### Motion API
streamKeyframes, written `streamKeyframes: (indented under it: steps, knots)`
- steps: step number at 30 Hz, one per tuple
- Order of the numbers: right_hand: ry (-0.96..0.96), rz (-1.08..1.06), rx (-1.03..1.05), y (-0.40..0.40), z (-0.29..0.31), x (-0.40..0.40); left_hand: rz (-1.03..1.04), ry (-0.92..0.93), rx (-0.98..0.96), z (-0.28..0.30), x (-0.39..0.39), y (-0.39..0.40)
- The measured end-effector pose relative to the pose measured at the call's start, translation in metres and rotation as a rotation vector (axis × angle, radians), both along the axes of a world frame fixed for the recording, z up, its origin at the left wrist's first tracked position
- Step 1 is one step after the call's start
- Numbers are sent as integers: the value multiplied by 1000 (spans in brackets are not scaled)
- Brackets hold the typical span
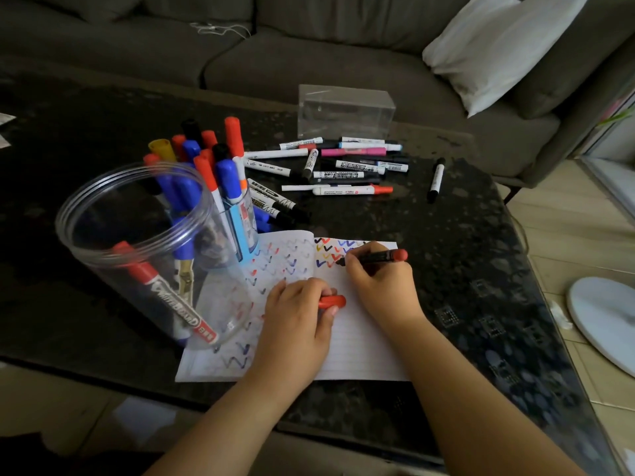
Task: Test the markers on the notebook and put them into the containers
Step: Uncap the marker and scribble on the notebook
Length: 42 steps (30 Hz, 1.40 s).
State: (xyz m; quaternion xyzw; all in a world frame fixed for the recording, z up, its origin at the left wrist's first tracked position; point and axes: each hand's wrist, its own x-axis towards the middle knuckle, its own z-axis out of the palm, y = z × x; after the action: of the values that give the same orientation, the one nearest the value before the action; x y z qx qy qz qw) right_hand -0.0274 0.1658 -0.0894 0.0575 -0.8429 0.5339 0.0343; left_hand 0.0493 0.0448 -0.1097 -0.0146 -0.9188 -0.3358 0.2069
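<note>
— 2 hands are over the open notebook (347,338) at the near edge of the dark table (446,235). What is each one doing?

— The right hand (381,286) grips a black marker (374,257) with a red end, its tip down on the right page beside rows of red, black, blue and yellow check marks. The left hand (295,321) rests on the middle of the notebook, fingers curled round a red cap (331,301).

— And the containers?

— 3 of them. The large clear round jar (137,242) stands near left, its base overlapping the notebook's left page; inside lean a red-capped whiteboard marker (165,293) and at least 1 blue one. Just behind it, a smaller clear holder (245,218) is packed with upright markers capped in red, blue, black and yellow. Farther off, toward the sofa (309,56), sits a clear rectangular box (345,111).

— Any markers loose?

— Plenty. The loose pile (343,166) lies on the table between the box and the notebook, mostly white barrels with black caps, plus a pink one (354,152) and 1 with a red cap (354,190). A single black-capped marker (436,180) lies apart, to the right of the pile.

— Anything else?

— White pillow (498,46) on the sofa, far right.
</note>
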Motion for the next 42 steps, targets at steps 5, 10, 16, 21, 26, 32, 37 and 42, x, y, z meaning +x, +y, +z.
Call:
streamKeyframes:
  steps: [5, 10, 16, 21, 26, 32, 37, 42]
  knots:
    - [-28, -25, 16, 0, -1, -1, 5, -2, -1, -1, 1, -1]
    - [-23, -56, 26, -1, -2, 0, 16, -17, 2, 0, 1, 0]
    - [-40, -123, -67, 2, 2, -1, -5, -49, 42, 6, 3, 0]
    - [-225, -115, -319, 9, 16, 2, 32, -324, 235, 23, 1, -4]
    - [-233, 25, -477, 18, 48, 32, 131, -491, 920, 62, 3, -9]
    - [-172, 97, -613, 27, 78, 71, 111, -461, 1163, 92, 30, -7]
    - [-124, 125, -565, 27, 99, 94, 49, -434, 1096, 108, 55, -4]
    - [-100, 204, -488, 27, 108, 117, 3, -440, 1061, 116, 79, -3]
